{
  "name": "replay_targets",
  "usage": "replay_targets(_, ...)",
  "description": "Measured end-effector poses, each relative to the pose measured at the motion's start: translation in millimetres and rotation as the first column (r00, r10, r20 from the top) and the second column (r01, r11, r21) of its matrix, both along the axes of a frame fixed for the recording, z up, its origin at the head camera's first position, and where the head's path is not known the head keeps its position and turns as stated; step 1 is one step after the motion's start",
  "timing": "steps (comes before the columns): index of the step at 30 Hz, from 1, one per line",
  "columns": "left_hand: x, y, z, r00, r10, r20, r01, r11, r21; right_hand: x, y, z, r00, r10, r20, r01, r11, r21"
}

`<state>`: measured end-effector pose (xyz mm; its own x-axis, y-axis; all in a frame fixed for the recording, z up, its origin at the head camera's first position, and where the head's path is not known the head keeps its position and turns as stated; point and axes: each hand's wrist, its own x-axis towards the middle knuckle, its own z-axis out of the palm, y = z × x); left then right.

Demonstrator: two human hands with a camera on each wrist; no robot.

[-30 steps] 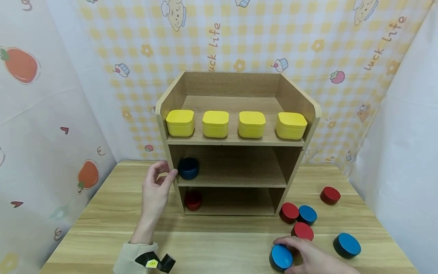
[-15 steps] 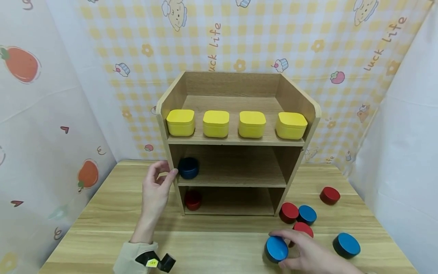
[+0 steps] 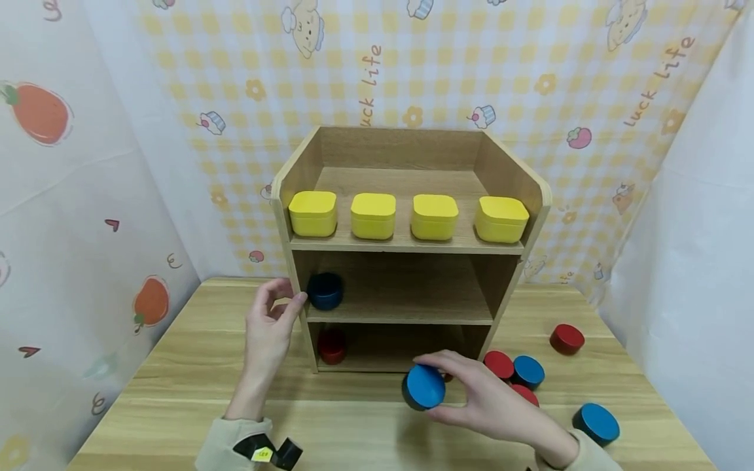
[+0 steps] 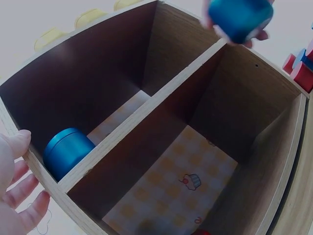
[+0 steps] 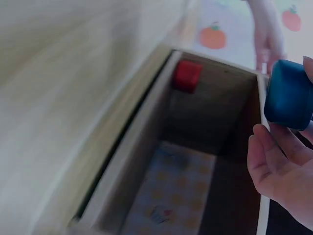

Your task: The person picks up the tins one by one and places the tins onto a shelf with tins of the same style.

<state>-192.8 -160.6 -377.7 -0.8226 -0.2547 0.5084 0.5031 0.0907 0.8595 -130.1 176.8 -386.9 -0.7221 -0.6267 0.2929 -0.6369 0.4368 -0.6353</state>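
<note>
My right hand pinches a round blue tin by its sides, held above the table in front of the bottom shelf. The right wrist view shows this blue tin between thumb and fingers. My left hand holds the left side panel of the small wooden shelf unit, thumb at its front edge; in the left wrist view the thumb touches that edge. A blue tin stands at the left end of the middle shelf. Below it, a red tin sits on the bottom shelf.
Several yellow boxes line the top shelf. On the table's right side are red tins and blue tins, with another red one farther back and a blue one nearer. A checked cloth hangs behind.
My right hand has lifted the blue tin from the right front of the table and carried it left and forward toward the shelf unit. The left hand stays at the side panel.
</note>
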Motion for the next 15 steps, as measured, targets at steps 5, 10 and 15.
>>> replay_targets(5, 0.3, 0.6, -1.4, 1.0, -0.017, 0.016, 0.017, 1.0, 0.0, -9.0, -22, 4.3, 0.999, 0.047, -0.023, -0.048, 0.998, -0.043)
replay_targets(10, 0.5, 0.3, -1.3, 1.0, -0.013, 0.023, 0.013, 1.0, 0.003, -16.8, -36, 12.0, 1.0, 0.031, -0.005, -0.031, 0.998, -0.053)
replay_targets(15, 0.0, -1.0, -1.8, 0.999, -0.007, 0.032, 0.006, 1.0, 0.021, -23.5, -44, 23.2, 0.999, 0.001, -0.048, -0.004, 0.999, -0.047)
